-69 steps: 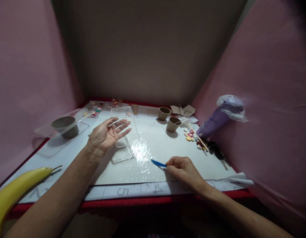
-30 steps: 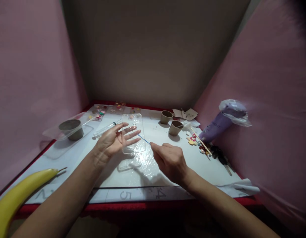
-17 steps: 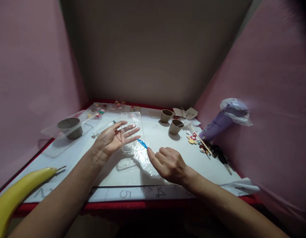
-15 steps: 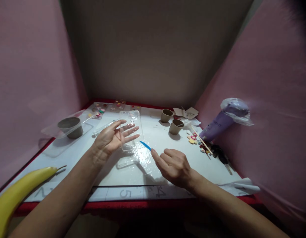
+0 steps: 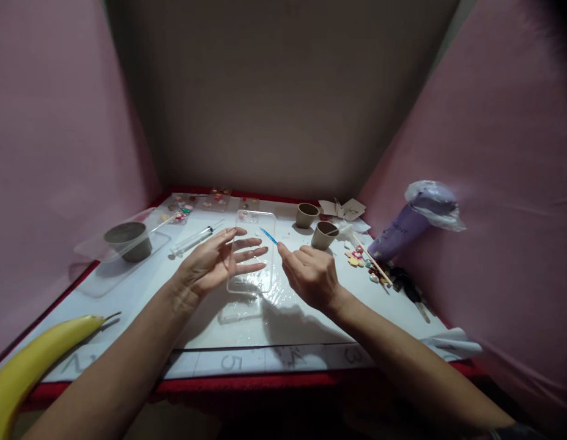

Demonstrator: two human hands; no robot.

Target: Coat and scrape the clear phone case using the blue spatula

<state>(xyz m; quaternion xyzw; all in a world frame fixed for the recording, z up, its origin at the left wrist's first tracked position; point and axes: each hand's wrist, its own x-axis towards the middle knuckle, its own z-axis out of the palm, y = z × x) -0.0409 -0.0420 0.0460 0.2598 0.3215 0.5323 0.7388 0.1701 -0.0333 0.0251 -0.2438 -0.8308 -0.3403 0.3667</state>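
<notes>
My left hand (image 5: 214,263) is held palm up above the white table (image 5: 274,318), fingers stretched out, with a clear phone case (image 5: 253,256) lying across them. My right hand (image 5: 311,275) is just right of the case, its fingers pinched on a thin blue tool (image 5: 268,236). The tool's tip reaches the upper right edge of the case. Beneath the hands lies a shiny plastic film (image 5: 260,305) on the table.
A syringe (image 5: 194,239) lies left of the case. Two brown cups (image 5: 315,225) stand behind the right hand, with small charms (image 5: 356,256), a wooden stick and a purple tube (image 5: 402,226) to the right. A cup in a clear tray (image 5: 127,239) stands left; a yellow banana-shaped object (image 5: 30,360) lies near left.
My right hand picked the blue tool up from the table front and brought it up to the case's upper right edge. My left hand kept the case raised, shifting slightly right.
</notes>
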